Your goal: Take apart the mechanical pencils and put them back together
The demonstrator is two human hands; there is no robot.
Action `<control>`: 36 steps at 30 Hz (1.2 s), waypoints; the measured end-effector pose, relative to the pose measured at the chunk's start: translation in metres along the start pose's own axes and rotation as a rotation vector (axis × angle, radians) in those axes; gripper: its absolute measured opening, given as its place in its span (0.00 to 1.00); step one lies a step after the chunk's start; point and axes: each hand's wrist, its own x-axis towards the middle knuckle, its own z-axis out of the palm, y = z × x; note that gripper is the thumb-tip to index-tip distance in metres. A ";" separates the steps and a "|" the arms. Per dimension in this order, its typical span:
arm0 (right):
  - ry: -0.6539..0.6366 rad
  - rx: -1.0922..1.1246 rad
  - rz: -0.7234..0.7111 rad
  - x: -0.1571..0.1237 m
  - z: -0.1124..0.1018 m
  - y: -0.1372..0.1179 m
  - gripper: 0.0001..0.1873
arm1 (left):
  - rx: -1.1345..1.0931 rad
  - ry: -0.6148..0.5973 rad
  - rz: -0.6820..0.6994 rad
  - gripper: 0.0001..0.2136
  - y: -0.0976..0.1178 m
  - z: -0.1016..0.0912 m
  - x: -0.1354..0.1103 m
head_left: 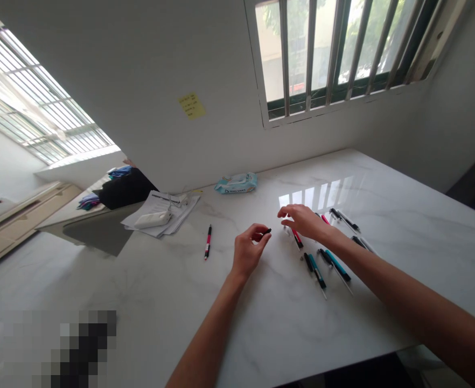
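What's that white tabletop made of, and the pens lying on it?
The tabletop looks like polished marble or a marble-look slab: grey veins cross the white, and its glossy surface mirrors the window. The teal pen and pink pen look like shiny plastic, though they appear too small to be sure.

Slim bare forearms [209, 337] taper to the left hand [249, 250] and right hand [302, 222]

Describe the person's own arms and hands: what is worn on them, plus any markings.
Both arms are bare. The left forearm and the right forearm show no sleeve as far as the frame reaches, and the left hand and the right hand wear no gloves. No watch, bracelet, ring, tape or marking can be made out.
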 end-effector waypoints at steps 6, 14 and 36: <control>-0.025 -0.049 0.046 -0.002 0.013 0.009 0.09 | 0.054 0.004 -0.012 0.05 -0.004 0.001 -0.001; 0.058 0.788 0.136 -0.015 0.004 -0.015 0.14 | 0.025 0.043 -0.005 0.05 0.002 0.001 -0.002; 0.018 0.933 0.152 -0.025 0.024 -0.014 0.17 | -0.007 0.001 0.062 0.03 0.000 0.003 -0.004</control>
